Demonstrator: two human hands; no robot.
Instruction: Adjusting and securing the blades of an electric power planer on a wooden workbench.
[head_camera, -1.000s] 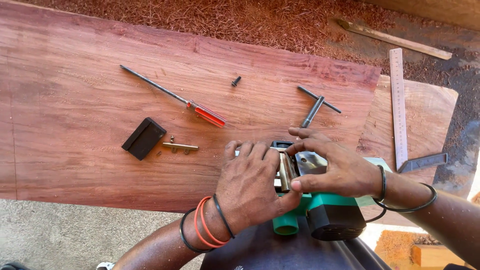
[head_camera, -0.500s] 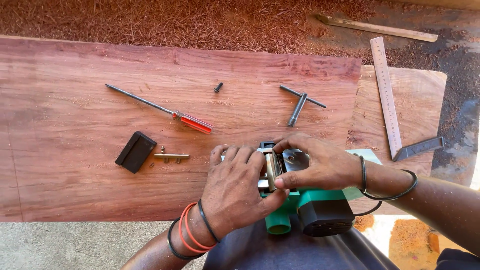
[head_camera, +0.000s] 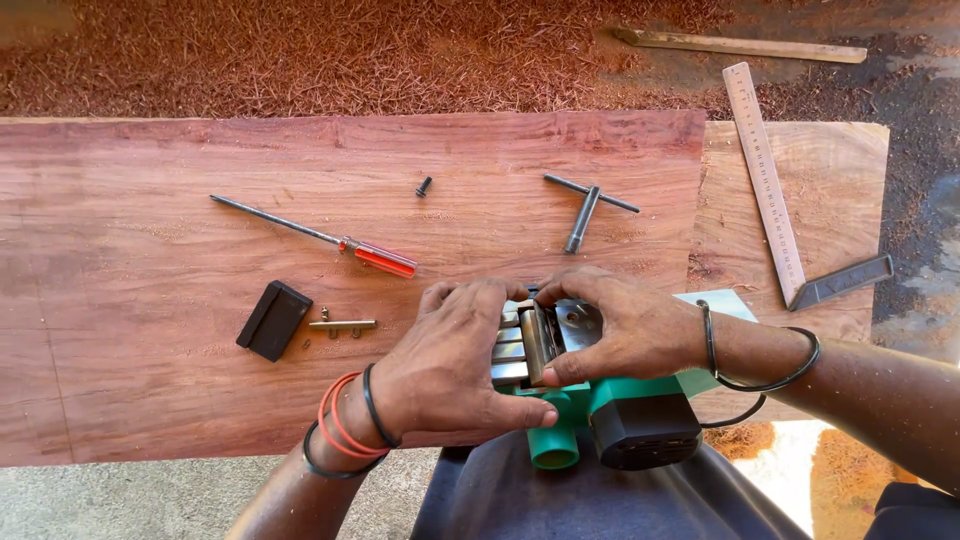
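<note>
The green power planer (head_camera: 610, 405) lies upside down at the near edge of the surface (head_camera: 150, 200), a wide reddish plank, partly resting over the person's lap, with its shiny metal base and cutter drum (head_camera: 530, 340) turned up. The left hand (head_camera: 450, 365) is curled over the left side of the tool, fingers bent down on the metal parts and the thumb pressed against the green body, so it is gripping the planer. The right hand (head_camera: 625, 325) covers the right side of the drum, fingers closed down on the metal and the thumb tip set against a thin metal strip standing on edge between the two hands. Left of the hands, a small black block (head_camera: 273, 320) lies on the plank with a little brass-coloured metal piece (head_camera: 342, 325) just beside it. Farther back, a screwdriver (head_camera: 320, 237) with a red handle lies slanted, a small dark screw (head_camera: 423, 186) sits beyond it, and a dark T-shaped wrench (head_camera: 588, 205) lies to the right. On the lighter board at the far right rests a try square (head_camera: 775, 200) with a dark stock. Red wood shavings (head_camera: 350, 50) cover the ground beyond the plank.
</note>
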